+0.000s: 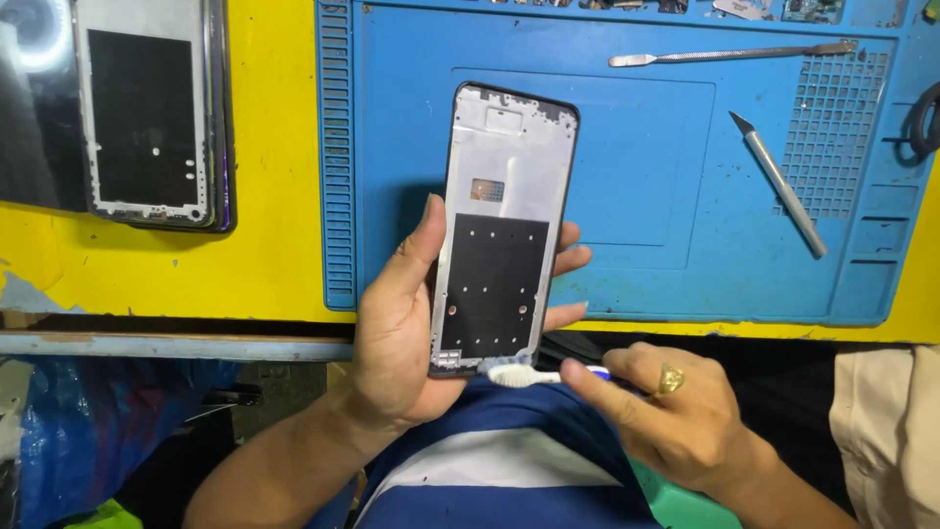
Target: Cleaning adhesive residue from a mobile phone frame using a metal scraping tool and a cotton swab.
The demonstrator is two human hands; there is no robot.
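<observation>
Nearest to the camera, the person's right hand (676, 416) pinches a white toothbrush (534, 375) between thumb and forefinger, a gold ring (670, 379) on one finger, and sets the bristles against the near bottom edge of a phone frame (504, 230). Just left of it, the left hand (406, 338) is wrapped around that frame, thumb up the left side and fingertips showing on the right, holding it upright over the near edge of the blue work mat (627, 225).

To brush well here, I'd say short, light strokes along the edge suit best, with the left grip firm so the frame doesn't twist.

Farther off on the mat lie a craft knife (780, 183) to the right and a metal pry tool (729, 55) at the far side. Far left, on the yellow table (274, 196), rests another phone frame (147, 113).
</observation>
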